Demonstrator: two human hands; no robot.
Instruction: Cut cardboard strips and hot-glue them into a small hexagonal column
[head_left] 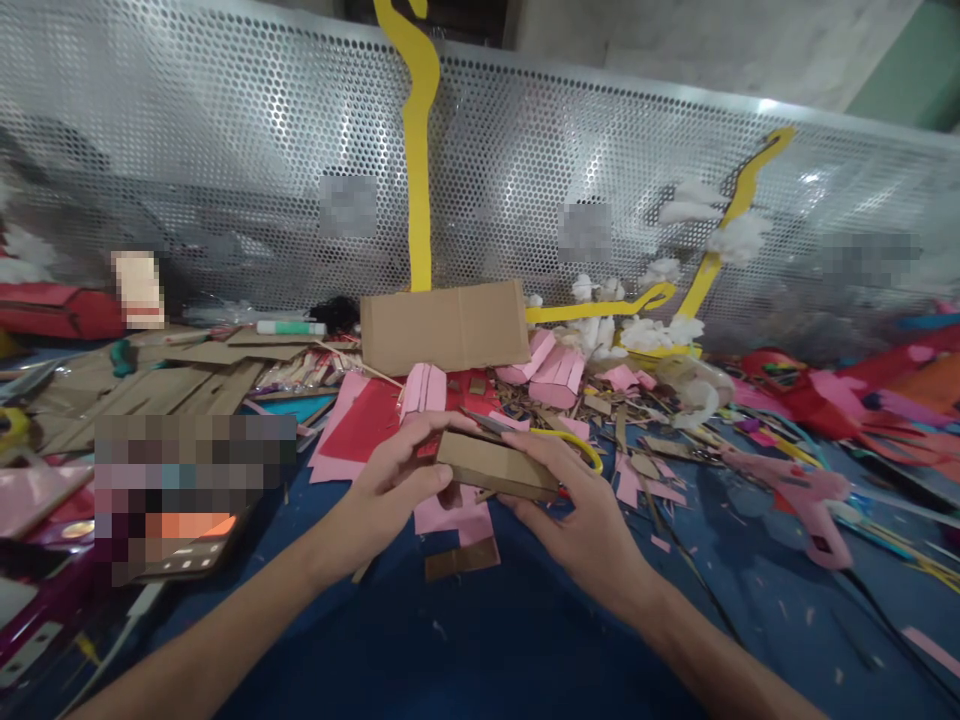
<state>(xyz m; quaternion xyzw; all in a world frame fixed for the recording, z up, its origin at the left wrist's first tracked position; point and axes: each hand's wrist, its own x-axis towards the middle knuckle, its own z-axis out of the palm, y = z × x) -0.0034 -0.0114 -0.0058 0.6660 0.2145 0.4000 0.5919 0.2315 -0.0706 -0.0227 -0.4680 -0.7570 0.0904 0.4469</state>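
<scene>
Both forearms angled inward, left hand (pixel 394 480) and right hand (pixel 581 510) curled, fingertips close together.

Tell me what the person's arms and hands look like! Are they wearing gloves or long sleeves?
No gloves and no long sleeves. Both forearms are bare all the way to the bottom edge of the picture. The left hand and the right hand are bare too, with no rings, watch or bracelet that I can see. The fingers look slim, with short, plain nails.

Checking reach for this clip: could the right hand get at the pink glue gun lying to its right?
Probably yes. The pink glue gun lies in the open on the blue table, nothing between, but the right hand holds yellow-handled scissors and the cardboard piece.
</scene>
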